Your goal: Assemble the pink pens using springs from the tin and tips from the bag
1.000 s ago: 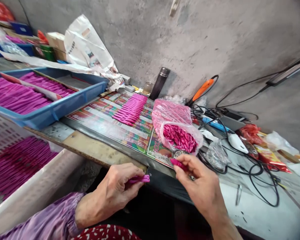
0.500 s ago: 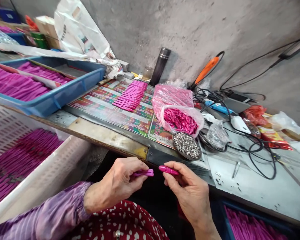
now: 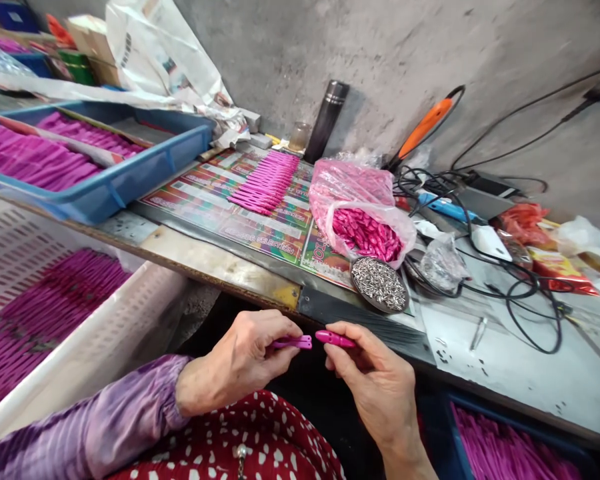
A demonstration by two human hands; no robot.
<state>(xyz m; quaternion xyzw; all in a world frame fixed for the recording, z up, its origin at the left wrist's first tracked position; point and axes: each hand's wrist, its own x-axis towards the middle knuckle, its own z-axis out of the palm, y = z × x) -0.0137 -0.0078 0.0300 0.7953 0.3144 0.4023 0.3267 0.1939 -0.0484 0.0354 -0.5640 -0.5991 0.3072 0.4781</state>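
Observation:
My left hand (image 3: 245, 360) pinches a flat purple plastic handle piece (image 3: 300, 342), whose end with small holes sticks out past the fingertips. Facing it, my right hand (image 3: 375, 373) grips a darker magenta pointed plastic piece (image 3: 333, 338) between thumb and fingers. Only a narrow gap parts the two ends, in front of the bench edge. Beyond my right hand stands a round dish of small metal pins (image 3: 380, 285). Behind the dish lies an open plastic bag (image 3: 350, 183) of magenta pieces (image 3: 365, 233). A row of assembled purple sticks (image 3: 267, 182) rests on the printed mat.
A blue tray (image 3: 115, 197) with purple sticks sits at the left, above a white crate (image 3: 90, 327) holding more. A dark flask (image 3: 327, 123), an orange-handled tool (image 3: 425, 127) and tangled cables (image 3: 525, 287) stand along the wall. At lower right is a dark blue bin (image 3: 445, 427).
The two pieces have come slightly closer together, the left hand shifting a little to the right. The camera view has tilted slightly. Both hands keep their hold.

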